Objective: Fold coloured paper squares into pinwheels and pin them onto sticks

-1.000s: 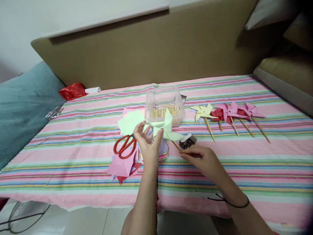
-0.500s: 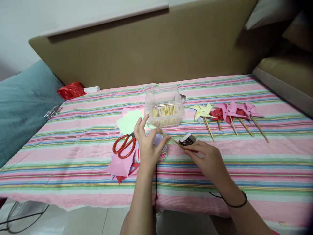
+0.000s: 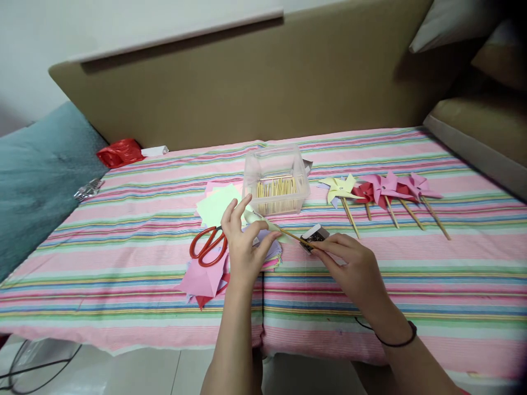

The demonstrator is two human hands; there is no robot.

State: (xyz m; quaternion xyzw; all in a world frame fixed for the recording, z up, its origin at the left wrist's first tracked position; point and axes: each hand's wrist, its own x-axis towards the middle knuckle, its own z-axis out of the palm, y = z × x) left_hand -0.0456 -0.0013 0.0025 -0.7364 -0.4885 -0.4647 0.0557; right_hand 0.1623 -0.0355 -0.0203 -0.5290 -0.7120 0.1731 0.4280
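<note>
My left hand (image 3: 244,241) pinches a pale green paper pinwheel (image 3: 263,220) between thumb and forefinger, its other fingers raised. Much of that pinwheel is hidden behind the fingers. From it a thin wooden stick (image 3: 293,236) runs down to the right, and my right hand (image 3: 349,262) is closed on its far end with the fingertips. Just beyond the right fingertips lies a small open box (image 3: 316,235) of dark little pieces. Red-handled scissors (image 3: 208,247) rest left of my left hand, their blades hidden behind it.
A clear plastic box (image 3: 276,206) of short wooden sticks stands behind my hands. Finished pinwheels (image 3: 385,186) lie at the right. Coloured paper sheets (image 3: 218,203) and pink paper (image 3: 203,277) are spread at the left on the striped cloth (image 3: 123,230), near a red bag (image 3: 120,153).
The pale green pinwheel and stick have turned slightly, and more of the stick's length now shows between my hands. Both hands keep their grip and have barely moved.
</note>
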